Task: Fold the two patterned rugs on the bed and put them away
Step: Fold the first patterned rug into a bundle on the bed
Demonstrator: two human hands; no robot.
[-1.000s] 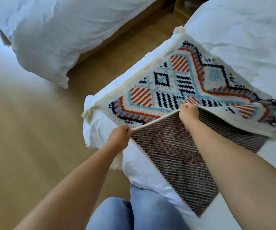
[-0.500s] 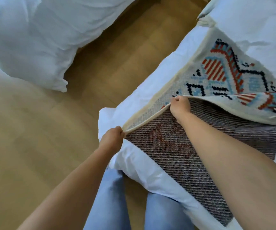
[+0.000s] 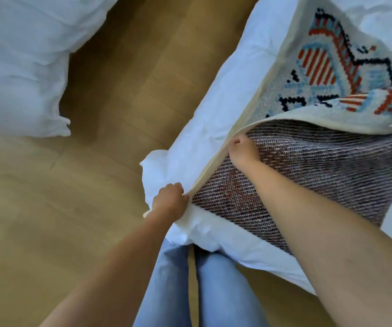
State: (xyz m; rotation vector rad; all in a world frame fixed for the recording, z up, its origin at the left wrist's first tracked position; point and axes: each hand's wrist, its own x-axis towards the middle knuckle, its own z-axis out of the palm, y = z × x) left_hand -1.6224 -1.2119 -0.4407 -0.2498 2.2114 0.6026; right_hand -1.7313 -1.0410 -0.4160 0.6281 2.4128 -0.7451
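No container was in view, so I went straight to the bed (image 3: 216, 119): its white cover carried the patterned rug (image 3: 317, 67) along the left edge, down toward the near corner. The rug was doubled over itself, the grey-brown woven backing (image 3: 308, 171) facing up on the near part and the red, blue and black pattern showing at the far part.

My left hand (image 3: 170, 200) was closed in a pinch on the rug's cream border at the bed's near left corner, arm reaching straight in from below. My right hand (image 3: 243, 151) was curled tight on the same border farther along that edge, knuckles up, forearm lying across the backing.

Against the frame a second earlier, the raised flap had come much lower and lay nearly flat, with less of the pattern visible; both hands had kept their grip on the border. My view had swung right, so the second white duvet (image 3: 22, 62) across the wooden floor (image 3: 48, 208) sat farther left. My jeans (image 3: 213, 286) stood against the bed's near edge.
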